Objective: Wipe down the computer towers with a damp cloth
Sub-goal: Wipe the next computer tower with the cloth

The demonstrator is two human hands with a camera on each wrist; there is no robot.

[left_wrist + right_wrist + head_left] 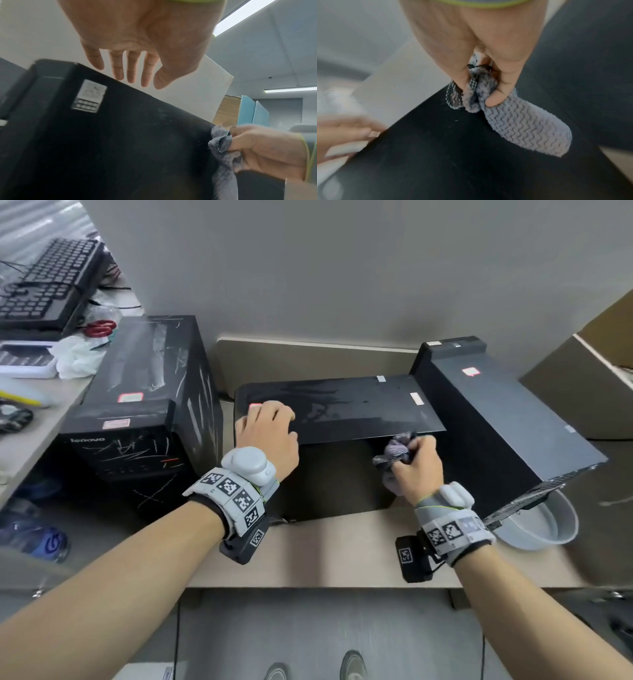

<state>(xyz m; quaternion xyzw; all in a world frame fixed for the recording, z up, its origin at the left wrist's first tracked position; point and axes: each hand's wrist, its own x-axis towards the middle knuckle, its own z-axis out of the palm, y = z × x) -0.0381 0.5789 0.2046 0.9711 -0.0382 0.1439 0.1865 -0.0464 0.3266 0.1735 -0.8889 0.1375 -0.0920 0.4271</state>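
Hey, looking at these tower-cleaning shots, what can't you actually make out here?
- Middle tower: front face in shadow in the head view; right hand and cloth cover part of it.
- Left hand: blurred in the right wrist view; touching or hovering over the tower, can't tell.
- Tower stickers: text too small to read.
- Basin: contents hidden by the right tower.
- Cloth dampness: not visible.

Plain grey partition wall (308, 268) across the upper frame. Beige shelf surface (325, 546) through the middle; grey wood-grain floor (308, 631) at the bottom. Pale desk edge (37, 419) at left, cluttered. Cardboard panels (575, 395) at right. Ceiling strip lights (243, 14) upper right in the left wrist view.
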